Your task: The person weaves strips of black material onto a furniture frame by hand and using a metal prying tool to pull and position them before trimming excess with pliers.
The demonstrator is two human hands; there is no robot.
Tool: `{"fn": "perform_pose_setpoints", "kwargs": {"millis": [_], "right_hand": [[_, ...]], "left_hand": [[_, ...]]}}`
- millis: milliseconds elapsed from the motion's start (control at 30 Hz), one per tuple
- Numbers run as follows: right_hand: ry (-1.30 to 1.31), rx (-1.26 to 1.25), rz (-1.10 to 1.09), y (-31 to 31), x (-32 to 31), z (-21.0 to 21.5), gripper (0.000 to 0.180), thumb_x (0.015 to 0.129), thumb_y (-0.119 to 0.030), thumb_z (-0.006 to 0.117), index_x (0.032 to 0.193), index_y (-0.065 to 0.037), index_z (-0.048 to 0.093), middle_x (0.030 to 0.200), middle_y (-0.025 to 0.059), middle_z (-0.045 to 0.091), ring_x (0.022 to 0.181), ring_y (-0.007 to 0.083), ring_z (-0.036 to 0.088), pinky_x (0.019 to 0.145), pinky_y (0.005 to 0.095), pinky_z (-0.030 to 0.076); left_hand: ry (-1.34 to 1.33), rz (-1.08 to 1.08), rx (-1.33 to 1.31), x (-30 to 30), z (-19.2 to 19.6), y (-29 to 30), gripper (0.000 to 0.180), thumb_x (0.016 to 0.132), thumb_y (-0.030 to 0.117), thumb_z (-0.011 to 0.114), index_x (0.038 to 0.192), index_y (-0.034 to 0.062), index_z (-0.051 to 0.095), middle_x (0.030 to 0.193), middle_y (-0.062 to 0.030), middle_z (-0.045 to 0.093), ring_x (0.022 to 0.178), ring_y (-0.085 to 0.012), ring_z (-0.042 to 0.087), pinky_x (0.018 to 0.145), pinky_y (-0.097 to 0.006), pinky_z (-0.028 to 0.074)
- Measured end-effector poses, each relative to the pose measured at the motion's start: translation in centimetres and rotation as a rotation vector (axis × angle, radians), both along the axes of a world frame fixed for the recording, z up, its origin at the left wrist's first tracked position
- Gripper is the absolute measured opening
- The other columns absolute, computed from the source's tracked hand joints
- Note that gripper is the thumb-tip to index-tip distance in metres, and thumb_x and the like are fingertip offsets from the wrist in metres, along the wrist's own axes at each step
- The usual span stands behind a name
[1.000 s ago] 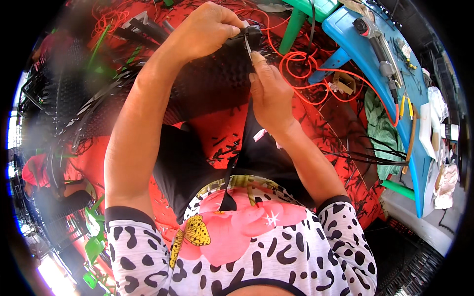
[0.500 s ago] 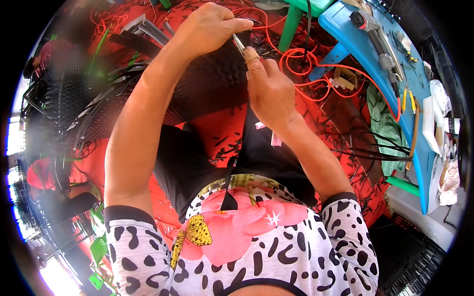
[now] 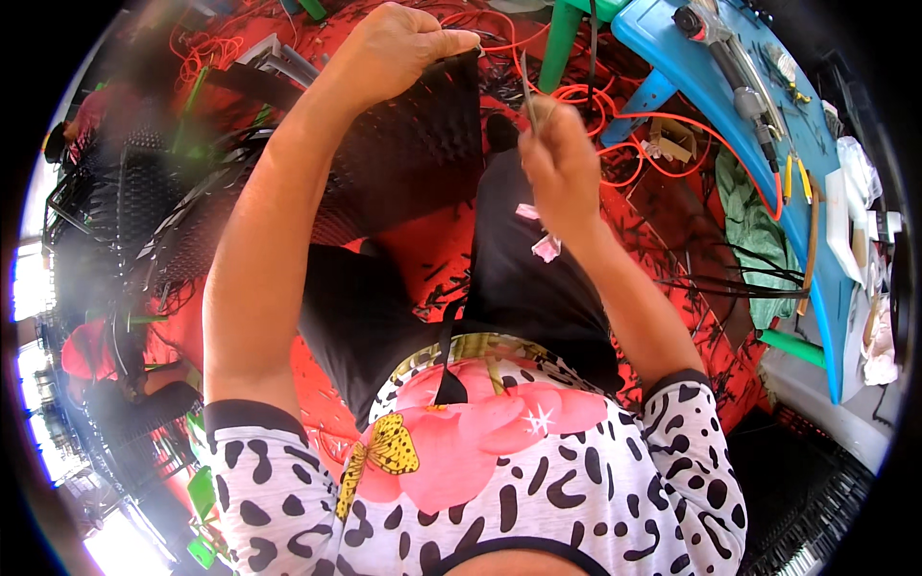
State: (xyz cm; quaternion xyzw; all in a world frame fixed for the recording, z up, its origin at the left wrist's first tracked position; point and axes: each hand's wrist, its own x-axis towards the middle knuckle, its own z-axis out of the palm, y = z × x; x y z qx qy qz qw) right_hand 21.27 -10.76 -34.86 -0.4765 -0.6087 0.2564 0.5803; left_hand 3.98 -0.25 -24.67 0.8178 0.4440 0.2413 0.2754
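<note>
My left hand (image 3: 399, 53) is at the upper middle, its thumb pressed against the bent fingers. It is at the top corner of a dark woven panel (image 3: 423, 144); what the fingers pinch, if anything, is too small to tell. To the right, my right hand (image 3: 562, 163) is closed around a slim metal tool (image 3: 525, 82) that points up and away from me. The tool's tip is apart from the left hand and the panel. Below the right hand, pink-and-white scraps (image 3: 545, 248) rest on my dark trousers.
A blue table (image 3: 663, 48) at the right bears a power tool (image 3: 735, 77) and yellow-handled pliers (image 3: 795, 180). An orange-red hose (image 3: 706, 120) loops over the red floor (image 3: 413, 240), which is strewn with black strips. Another person (image 3: 91, 350) is at the left.
My right hand has moved right and slightly down with the metal tool, away from the left hand. The left hand has shifted slightly left and stays closed.
</note>
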Motion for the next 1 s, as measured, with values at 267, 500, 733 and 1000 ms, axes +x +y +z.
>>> {"fn": "perform_pose_setpoints", "kwargs": {"millis": [267, 500, 733, 1000], "right_hand": [[0.43, -0.149, 0.298, 5.9, -0.8, 3.2, 0.018, 0.085, -0.011, 0.062, 0.1, -0.002, 0.057, 0.07, -0.0009, 0.05, 0.056, 0.0055, 0.045, 0.044, 0.0203, 0.033], [0.767, -0.449, 0.636, 8.1, 0.6, 3.4, 0.018, 0.087, -0.011, 0.062, 0.103, -0.004, 0.058, 0.072, -0.0007, 0.049, 0.054, 0.0057, 0.043, 0.043, 0.0188, 0.031], [0.727, -0.514, 0.663, 8.5, 1.0, 4.0, 0.023, 0.086, -0.009, 0.062, 0.107, -0.003, 0.058, 0.072, -0.002, 0.048, 0.056, 0.0046, 0.044, 0.043, 0.0172, 0.031], [0.558, -0.555, 0.668, 9.2, 1.5, 4.8, 0.021, 0.087, -0.015, 0.061, 0.104, -0.003, 0.06, 0.071, -0.0019, 0.05, 0.056, 0.005, 0.045, 0.043, 0.0182, 0.031]], "left_hand": [[-0.029, -0.144, 0.036, -0.3, 0.0, -0.3, 0.033, 0.089, 0.022, 0.059, 0.067, -0.0023, 0.059, 0.051, 0.0002, 0.041, 0.051, -0.0071, 0.038, 0.047, -0.03, 0.034], [-0.162, -0.004, -0.246, -1.7, -0.6, 0.6, 0.016, 0.084, 0.011, 0.059, 0.078, -0.0035, 0.064, 0.067, 0.0002, 0.058, 0.061, -0.0068, 0.049, 0.055, -0.025, 0.04], [-0.16, -0.036, -0.288, -1.6, -0.5, 0.2, 0.013, 0.08, 0.005, 0.059, 0.086, -0.0042, 0.067, 0.069, -0.0002, 0.061, 0.061, -0.0071, 0.052, 0.055, -0.023, 0.041], [-0.168, -0.008, -0.339, -1.5, -0.2, -0.1, 0.012, 0.081, 0.005, 0.059, 0.083, -0.0032, 0.067, 0.064, 0.0018, 0.057, 0.057, -0.0061, 0.048, 0.052, -0.023, 0.038]]}}
